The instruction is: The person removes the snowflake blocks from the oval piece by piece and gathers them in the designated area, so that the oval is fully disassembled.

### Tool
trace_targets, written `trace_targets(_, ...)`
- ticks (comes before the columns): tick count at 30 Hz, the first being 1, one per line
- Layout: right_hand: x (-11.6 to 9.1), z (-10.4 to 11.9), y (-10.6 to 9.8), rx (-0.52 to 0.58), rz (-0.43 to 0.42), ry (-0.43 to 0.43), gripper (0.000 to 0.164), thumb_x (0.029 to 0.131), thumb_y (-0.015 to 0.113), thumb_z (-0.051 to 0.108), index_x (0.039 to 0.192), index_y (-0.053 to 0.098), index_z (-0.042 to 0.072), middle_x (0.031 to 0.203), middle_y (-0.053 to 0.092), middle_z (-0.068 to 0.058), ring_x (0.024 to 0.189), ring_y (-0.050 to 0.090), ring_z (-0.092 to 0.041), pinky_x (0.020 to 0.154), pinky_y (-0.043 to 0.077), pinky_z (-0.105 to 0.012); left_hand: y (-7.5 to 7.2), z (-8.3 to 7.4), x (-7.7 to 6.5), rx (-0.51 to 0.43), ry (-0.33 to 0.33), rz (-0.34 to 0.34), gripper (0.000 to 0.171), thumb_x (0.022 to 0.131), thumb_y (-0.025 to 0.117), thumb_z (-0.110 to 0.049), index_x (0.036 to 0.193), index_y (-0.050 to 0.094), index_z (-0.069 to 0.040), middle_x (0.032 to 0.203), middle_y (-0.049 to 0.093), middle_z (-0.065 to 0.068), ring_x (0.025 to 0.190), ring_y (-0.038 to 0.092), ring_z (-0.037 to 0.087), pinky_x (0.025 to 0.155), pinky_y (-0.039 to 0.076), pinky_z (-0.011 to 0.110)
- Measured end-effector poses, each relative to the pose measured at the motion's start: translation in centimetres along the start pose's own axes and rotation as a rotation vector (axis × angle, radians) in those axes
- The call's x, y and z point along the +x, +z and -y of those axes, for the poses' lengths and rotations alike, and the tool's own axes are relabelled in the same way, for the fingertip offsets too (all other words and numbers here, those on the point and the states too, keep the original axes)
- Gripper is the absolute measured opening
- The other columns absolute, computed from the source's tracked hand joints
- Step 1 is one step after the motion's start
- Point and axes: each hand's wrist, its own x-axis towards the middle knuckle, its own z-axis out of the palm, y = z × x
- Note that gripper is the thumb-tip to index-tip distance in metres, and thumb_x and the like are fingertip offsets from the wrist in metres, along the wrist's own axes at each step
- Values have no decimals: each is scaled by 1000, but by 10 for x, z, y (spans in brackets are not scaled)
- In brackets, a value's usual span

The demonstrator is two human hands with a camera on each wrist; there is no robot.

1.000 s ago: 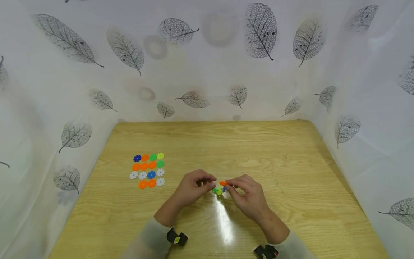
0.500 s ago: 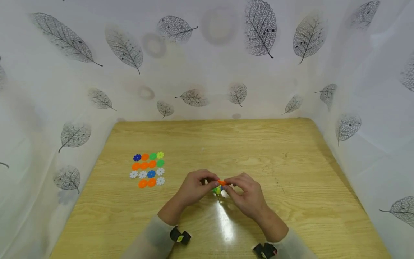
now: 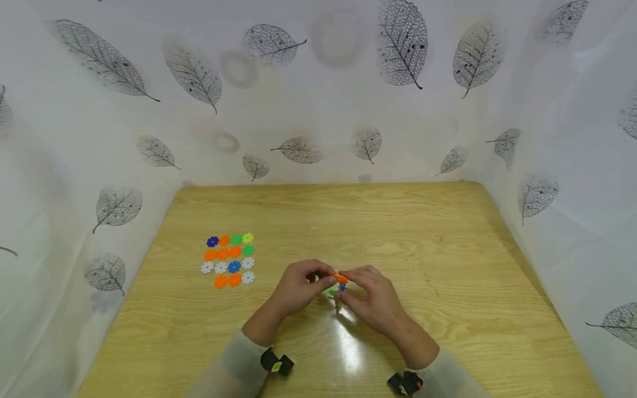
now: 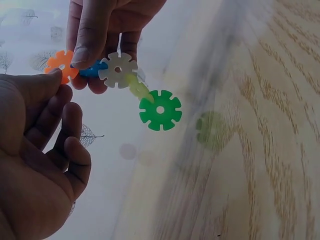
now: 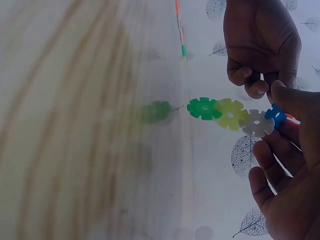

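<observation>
Between the hands a chain of notched plastic discs hangs above the table. It runs from an orange disc (image 4: 61, 67) through a blue disc (image 5: 276, 116), a white disc (image 4: 118, 70) and a yellow disc (image 5: 230, 114) to a green disc (image 4: 160, 110) at the free lower end. My left hand (image 3: 299, 287) pinches the orange disc between thumb and fingertips. My right hand (image 3: 372, 297) pinches the chain at the blue disc, its thumb lying over it in the left wrist view. The discs slot into each other at angles.
Rows of loose notched discs lie flat at the table's left, among them a dark blue disc (image 3: 212, 241), orange discs, green discs and white discs such as one (image 3: 247, 278) at the corner. A leaf-patterned cloth (image 3: 318, 99) surrounds the wooden table (image 3: 423, 221).
My left hand has come right and taken hold of the orange disc, earlier held by my right hand. My right fingers have shifted onto the blue part of the chain.
</observation>
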Motion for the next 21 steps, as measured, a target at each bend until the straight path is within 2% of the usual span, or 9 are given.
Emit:
trace_targets(4,0,2,1,-1,-23,-21,40,82,90,19,118,77,11,110,76,4,102,68,-16,84,59,-39,0,-1,-1,13,28,-24,5,96,76,-15,98,78,-19,91,72,-7,71,56,17,63,47,27)
trace_targets(9,1,5,2,5,-34,-45,38,82,90,18,117,78,11,107,76,2,98,69,-16,80,60,-37,2,-4,-2,29,64,-75,14,93,77,-7,94,78,-21,90,73,-8,72,58,13,65,49,29)
trace_targets(12,1,5,1,3,-27,-44,36,83,89,18,116,78,9,105,76,1,98,69,-17,79,60,-36,-1,-5,-3,11,74,-117,10,95,76,-7,95,78,-16,91,73,-6,74,61,11,67,51,29)
trace_targets(15,-3,4,0,-23,-38,-40,36,81,90,18,114,78,8,102,76,1,94,70,-16,77,60,-36,-12,-6,-3,-11,90,-210,4,96,75,-7,98,76,-9,91,73,0,76,63,11,66,53,28)
trace_targets(18,-6,1,-3,-50,-64,-40,35,80,91,17,112,79,7,100,77,1,92,71,-17,75,60,-36,-32,-11,-3,-30,96,-301,5,97,73,-6,102,74,-5,93,73,6,79,65,13,68,54,27)
trace_targets(21,-6,-1,-6,-49,-82,-38,35,80,90,17,112,79,7,101,77,0,92,71,-18,76,60,-38,-51,-16,-5,-43,33,-336,10,98,73,-11,106,74,-5,98,73,7,85,66,14,74,56,26)
